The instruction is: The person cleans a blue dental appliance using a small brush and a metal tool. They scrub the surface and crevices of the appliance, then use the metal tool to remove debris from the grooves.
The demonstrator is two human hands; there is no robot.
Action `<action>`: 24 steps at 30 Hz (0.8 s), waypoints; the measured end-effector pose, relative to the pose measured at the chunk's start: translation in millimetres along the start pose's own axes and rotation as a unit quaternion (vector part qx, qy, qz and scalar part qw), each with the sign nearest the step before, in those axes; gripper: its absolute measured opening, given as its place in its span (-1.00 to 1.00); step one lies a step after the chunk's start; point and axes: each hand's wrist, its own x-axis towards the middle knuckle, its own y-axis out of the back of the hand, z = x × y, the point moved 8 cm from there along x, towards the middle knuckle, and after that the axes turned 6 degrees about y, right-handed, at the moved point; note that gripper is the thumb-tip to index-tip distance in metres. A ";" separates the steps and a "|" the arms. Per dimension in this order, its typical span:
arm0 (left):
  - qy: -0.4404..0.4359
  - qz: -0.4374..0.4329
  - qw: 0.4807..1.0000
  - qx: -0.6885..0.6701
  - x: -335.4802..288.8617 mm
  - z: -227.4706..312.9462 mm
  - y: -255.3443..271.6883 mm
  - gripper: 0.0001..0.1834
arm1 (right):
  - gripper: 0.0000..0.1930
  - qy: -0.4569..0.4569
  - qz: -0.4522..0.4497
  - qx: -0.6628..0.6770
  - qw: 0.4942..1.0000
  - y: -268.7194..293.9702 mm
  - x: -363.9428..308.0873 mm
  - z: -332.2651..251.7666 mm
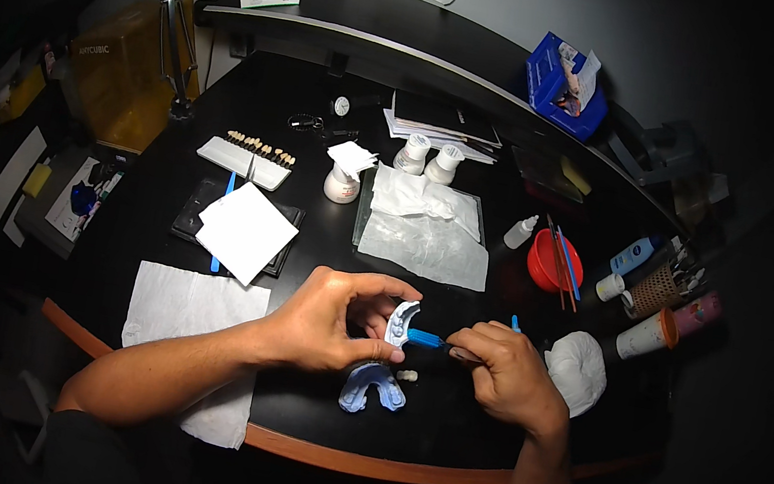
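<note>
My left hand (329, 319) pinches a pale grey-blue dental cast (401, 324) by its edges, thumb below and fingers above. My right hand (504, 367) is closed around a slim tool with a blue end (423, 338), which reaches the inner side of the cast; whether it is a brush cannot be made out. A second blue end (516, 323) sticks up behind this hand. Under the held cast, a horseshoe-shaped blue dental cast (374, 389) lies on the black desk, with a small tooth-coloured piece (406, 375) beside it.
A crumpled white tissue (575, 373) lies right of my right hand, and a red bowl (556, 261) with brushes stands beyond. White paper squares (247, 233), a tooth shade tray (244, 164), a tissue-covered glass plate (360, 223) and several bottles (411, 154) sit farther back.
</note>
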 end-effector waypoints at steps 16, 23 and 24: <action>0.030 -0.025 0.990 -0.134 4.7 -10.8 -2.8 -0.30 | -0.86 0.023 0.085 -0.013 0.996 15.6 3.9 -8.1; -0.029 0.116 0.992 -0.026 -0.9 -14.4 12.2 -0.42 | -0.82 -0.013 -0.005 0.063 0.998 -12.4 -0.2 -8.8; -0.028 0.117 0.992 -0.026 -0.6 -14.4 13.2 -0.42 | -0.81 -0.016 -0.007 0.053 0.998 -9.1 -1.7 -7.2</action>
